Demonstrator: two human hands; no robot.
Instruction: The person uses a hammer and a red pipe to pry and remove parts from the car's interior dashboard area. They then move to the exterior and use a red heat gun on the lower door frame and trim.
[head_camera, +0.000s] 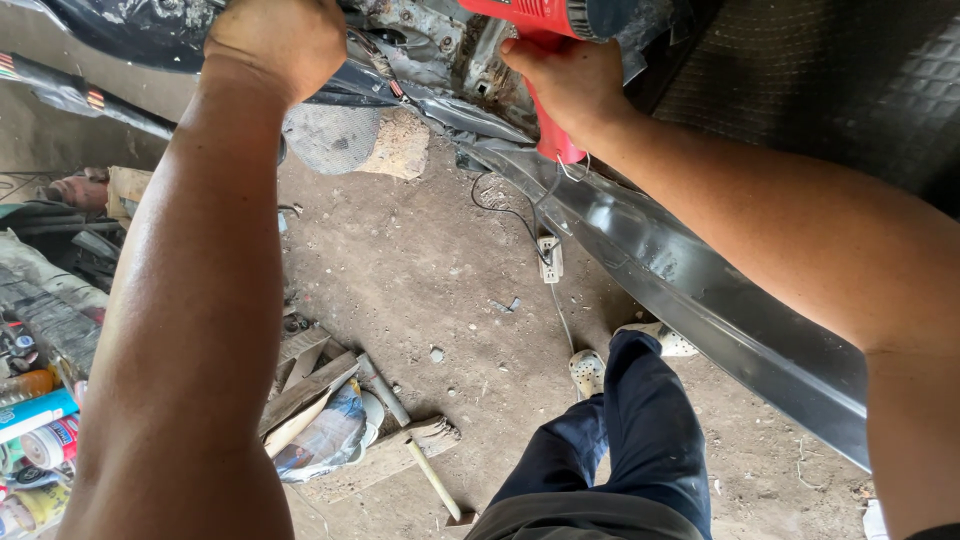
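My right hand (568, 82) grips the handle of a red power tool (540, 20), shaped like a heat gun, held up against the underside edge of a dark vehicle body (440, 50). Its cord hangs down to a white plug block (550, 260) on the dirt floor. My left hand (280, 40) is raised at the top left, fingers curled against the dark body panel; whether it holds anything is hidden. A long black metal sill panel (690, 290) runs diagonally from the tool toward the lower right.
Dirt floor (440, 270) below. My legs in dark blue trousers (630, 440) and white perforated shoes (588, 372) stand beside the sill. Wood scraps, a hammer (420, 450) and crumpled paper lie at lower left; cans and clutter (40, 430) along the left edge. A grey block (350, 140) props the body.
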